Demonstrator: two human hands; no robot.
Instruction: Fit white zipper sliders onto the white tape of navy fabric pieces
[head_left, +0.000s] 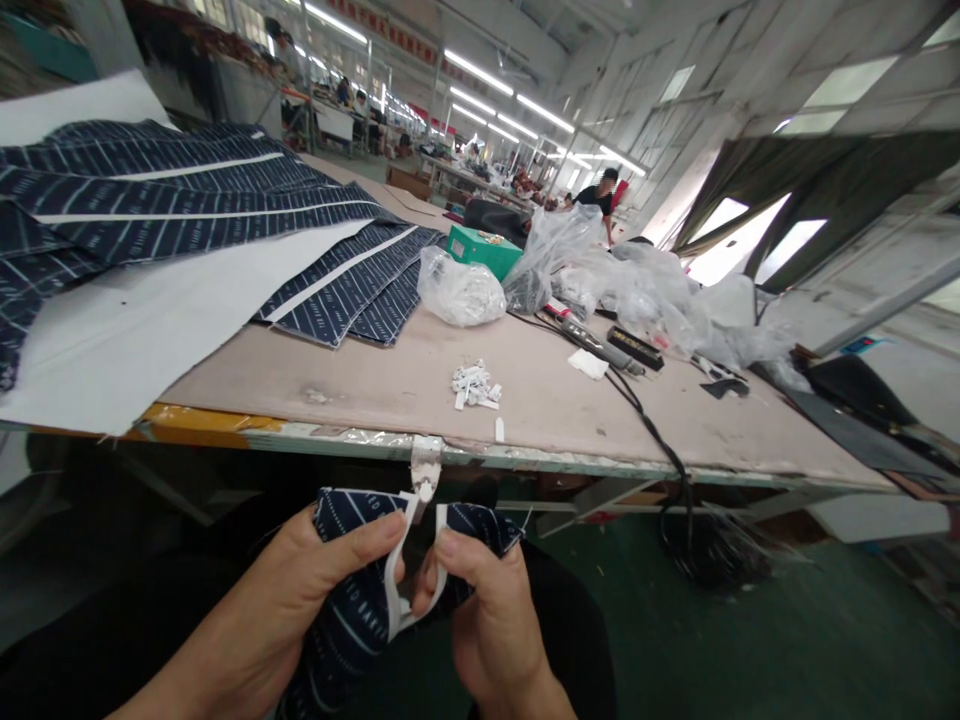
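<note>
Below the table edge, my left hand [315, 590] pinches a small navy patterned fabric piece [352, 615] with thumb and fingers. My right hand [487, 610] pinches the same piece from the right. Between my thumbs runs a white strip [397, 580], looped at the bottom, its top ends caught in a metal clip [425, 470] fixed to the table edge [570, 462]. A small heap of white labels [474, 385] lies on the table just above my hands.
Navy striped fabric pieces [150, 200] and white paper [135, 320] cover the table's left. Clear plastic bags [459, 288], a green box [484, 250], tools and a black cable [652, 430] lie to the right. A person [600, 195] works far behind.
</note>
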